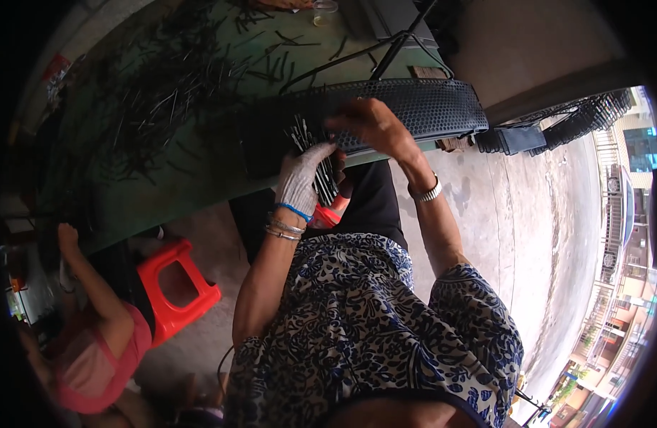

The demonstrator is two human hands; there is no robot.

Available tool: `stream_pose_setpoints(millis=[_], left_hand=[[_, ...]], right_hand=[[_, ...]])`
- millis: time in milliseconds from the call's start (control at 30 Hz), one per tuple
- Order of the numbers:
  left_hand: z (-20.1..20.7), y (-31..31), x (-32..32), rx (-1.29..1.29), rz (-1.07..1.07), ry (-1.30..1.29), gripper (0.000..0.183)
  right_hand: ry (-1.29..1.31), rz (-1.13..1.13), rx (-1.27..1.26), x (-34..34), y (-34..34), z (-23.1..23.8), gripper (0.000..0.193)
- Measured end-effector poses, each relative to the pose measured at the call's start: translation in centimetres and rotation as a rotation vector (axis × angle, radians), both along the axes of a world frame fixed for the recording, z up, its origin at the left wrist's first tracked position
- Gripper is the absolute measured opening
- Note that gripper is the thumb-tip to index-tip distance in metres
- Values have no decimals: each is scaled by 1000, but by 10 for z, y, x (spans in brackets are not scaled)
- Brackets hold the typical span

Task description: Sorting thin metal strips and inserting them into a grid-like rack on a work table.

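A bundle of thin black strips (327,187) is gripped in my left hand (300,175), which wears a pale knitted glove. The strips stand up past the fingers and hang out below them. My bare right hand (375,127) is just right of the bundle's top, over a black perforated panel (421,107). Its fingers are bent and drawn together; what they hold, if anything, is too dark and small to make out. The panel lies along the near edge of a green table (179,207).
A large heap of loose black strips (171,93) covers the table's left part. A clear cup (325,13) stands at the far edge. A black stand (396,53) rises behind the panel. At lower left are a red stool (175,292) and another person (100,342).
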State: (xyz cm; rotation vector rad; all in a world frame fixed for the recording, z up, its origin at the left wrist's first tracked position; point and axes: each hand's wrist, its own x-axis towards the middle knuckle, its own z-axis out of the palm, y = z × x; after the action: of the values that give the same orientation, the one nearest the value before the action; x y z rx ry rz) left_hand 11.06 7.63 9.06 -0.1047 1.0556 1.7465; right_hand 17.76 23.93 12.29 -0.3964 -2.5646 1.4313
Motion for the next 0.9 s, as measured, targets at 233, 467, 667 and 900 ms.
stream_pose_setpoints(millis=[233,467,667,900], left_hand=[[1,10,2,-9,98,-20,12],[5,14,-1,-23,10,85,12],[5,17,1,25,138,-157,13],[0,15,6,98,-29,-169,12]], right_hand=[[-34,-64,9,3,-5,15,15],[-21,-59,-154,2,0,0,11],[393,-441,186,-13,20,-7,10],[501,-561,290,-38,27,-38,9]])
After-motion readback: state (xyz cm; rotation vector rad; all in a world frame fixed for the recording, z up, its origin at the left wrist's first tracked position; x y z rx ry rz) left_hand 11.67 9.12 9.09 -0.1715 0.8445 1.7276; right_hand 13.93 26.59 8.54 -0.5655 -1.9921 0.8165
